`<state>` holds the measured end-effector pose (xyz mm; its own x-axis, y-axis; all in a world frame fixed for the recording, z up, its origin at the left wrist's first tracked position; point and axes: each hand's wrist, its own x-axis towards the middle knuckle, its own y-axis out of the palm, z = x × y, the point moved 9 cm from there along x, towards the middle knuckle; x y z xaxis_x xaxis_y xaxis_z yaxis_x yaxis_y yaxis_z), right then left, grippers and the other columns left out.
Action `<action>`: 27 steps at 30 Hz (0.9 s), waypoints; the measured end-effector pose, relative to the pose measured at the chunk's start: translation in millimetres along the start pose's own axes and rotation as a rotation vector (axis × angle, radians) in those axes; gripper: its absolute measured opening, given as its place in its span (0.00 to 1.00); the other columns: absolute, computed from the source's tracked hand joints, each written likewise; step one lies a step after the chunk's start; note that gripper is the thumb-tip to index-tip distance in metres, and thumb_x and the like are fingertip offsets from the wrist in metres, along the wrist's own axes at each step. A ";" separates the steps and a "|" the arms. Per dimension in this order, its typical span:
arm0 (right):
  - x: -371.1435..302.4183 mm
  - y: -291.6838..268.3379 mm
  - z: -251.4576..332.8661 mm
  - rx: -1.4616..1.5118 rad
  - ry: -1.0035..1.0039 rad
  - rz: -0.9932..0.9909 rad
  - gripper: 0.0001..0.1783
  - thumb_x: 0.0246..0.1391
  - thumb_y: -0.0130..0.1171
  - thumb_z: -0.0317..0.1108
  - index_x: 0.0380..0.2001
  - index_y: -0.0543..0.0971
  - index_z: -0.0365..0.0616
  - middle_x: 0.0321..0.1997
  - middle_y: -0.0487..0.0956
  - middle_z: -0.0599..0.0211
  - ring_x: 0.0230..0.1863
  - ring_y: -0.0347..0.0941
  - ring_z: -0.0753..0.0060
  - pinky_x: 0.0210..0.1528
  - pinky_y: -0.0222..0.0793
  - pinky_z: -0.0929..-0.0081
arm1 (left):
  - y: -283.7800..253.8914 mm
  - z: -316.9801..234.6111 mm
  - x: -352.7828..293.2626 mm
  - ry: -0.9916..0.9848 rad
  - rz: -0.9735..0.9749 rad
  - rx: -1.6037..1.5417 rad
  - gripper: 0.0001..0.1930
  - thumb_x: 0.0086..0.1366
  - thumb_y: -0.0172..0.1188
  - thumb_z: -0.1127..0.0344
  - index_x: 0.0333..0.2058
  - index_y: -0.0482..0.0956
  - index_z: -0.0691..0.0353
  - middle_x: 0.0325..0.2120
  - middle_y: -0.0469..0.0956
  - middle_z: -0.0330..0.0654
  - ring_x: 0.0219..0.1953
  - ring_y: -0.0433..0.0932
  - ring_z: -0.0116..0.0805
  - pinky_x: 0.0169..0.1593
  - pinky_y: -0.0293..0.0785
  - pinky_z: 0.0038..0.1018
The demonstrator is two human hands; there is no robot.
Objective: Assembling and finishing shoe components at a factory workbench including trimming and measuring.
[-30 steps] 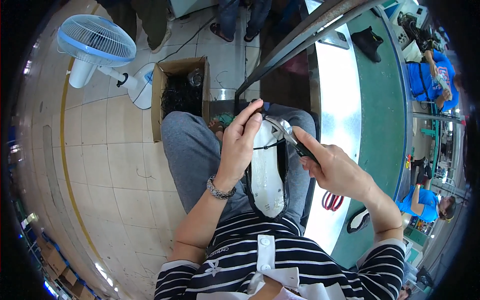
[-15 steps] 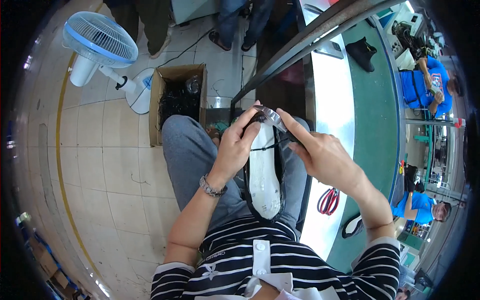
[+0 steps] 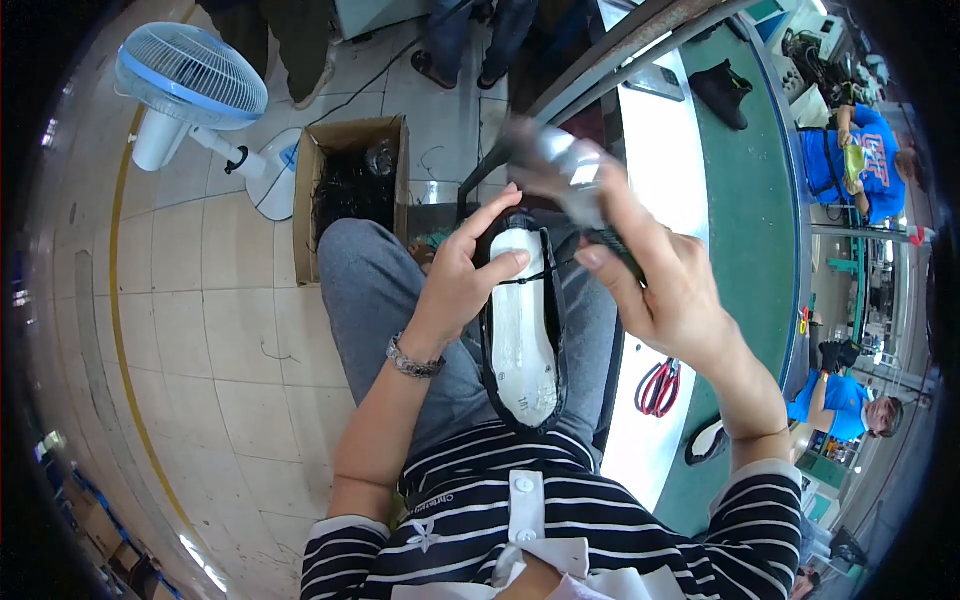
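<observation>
A black shoe upper with a white sole board (image 3: 523,345) lies bottom up across my lap, its narrow end toward me. A thin dark cord (image 3: 538,275) crosses the board. My left hand (image 3: 455,285) grips the shoe near its far end, thumb on the white board and fingers along the outer side. My right hand (image 3: 675,290) is closed around the dark handle of a hammer (image 3: 575,175). Its shiny metal head is smeared by motion, raised just above and beyond the far end of the shoe.
Scissors with red handles (image 3: 658,388) lie on the metal bench edge (image 3: 660,200) at my right. A green belt (image 3: 745,220) beyond carries a black boot (image 3: 720,95) and another shoe (image 3: 706,442). A cardboard box (image 3: 400,190) and a fan (image 3: 190,80) stand left; a metal bar (image 3: 620,70) slants overhead.
The hammer has lifted off the shoe's far end, rising up and away with my right hand. My left thumb has shifted farther onto the white board; the left hand still holds the shoe.
</observation>
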<state>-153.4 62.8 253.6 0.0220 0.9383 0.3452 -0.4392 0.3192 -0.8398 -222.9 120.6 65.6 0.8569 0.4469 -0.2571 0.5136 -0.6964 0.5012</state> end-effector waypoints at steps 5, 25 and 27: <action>-20.0 64.5 -43.7 -0.285 0.435 0.892 0.38 0.57 0.55 0.25 0.69 0.55 0.49 0.41 0.80 0.44 0.30 0.81 0.51 0.31 0.77 0.60 | -3.7 -9.7 1.3 0.153 -0.005 0.075 0.33 0.58 0.64 0.73 0.63 0.64 0.65 0.55 0.72 0.40 0.54 0.71 0.25 0.58 0.65 0.25; -222.4 12.1 -155.0 -0.218 1.189 -0.036 0.35 0.62 0.54 0.39 0.70 0.55 0.62 0.42 0.80 0.47 0.43 0.79 0.46 0.47 0.72 0.54 | 0.4 -19.2 5.6 0.054 0.068 0.118 0.22 0.65 0.58 0.67 0.58 0.72 0.63 0.48 0.76 0.36 0.48 0.73 0.24 0.57 0.64 0.20; -262.8 20.6 -172.3 -0.276 1.301 -0.055 0.36 0.59 0.58 0.39 0.69 0.58 0.57 0.46 0.78 0.47 0.47 0.76 0.44 0.51 0.71 0.56 | 0.4 -25.2 10.7 0.036 0.020 0.123 0.19 0.68 0.55 0.64 0.55 0.75 0.63 0.46 0.77 0.35 0.46 0.73 0.22 0.54 0.65 0.19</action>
<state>-13.5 -154.3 73.4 0.9382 0.3170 -0.1387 -0.2184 0.2316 -0.9480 -214.7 139.3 83.9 0.8657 0.4510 -0.2170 0.5003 -0.7679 0.3999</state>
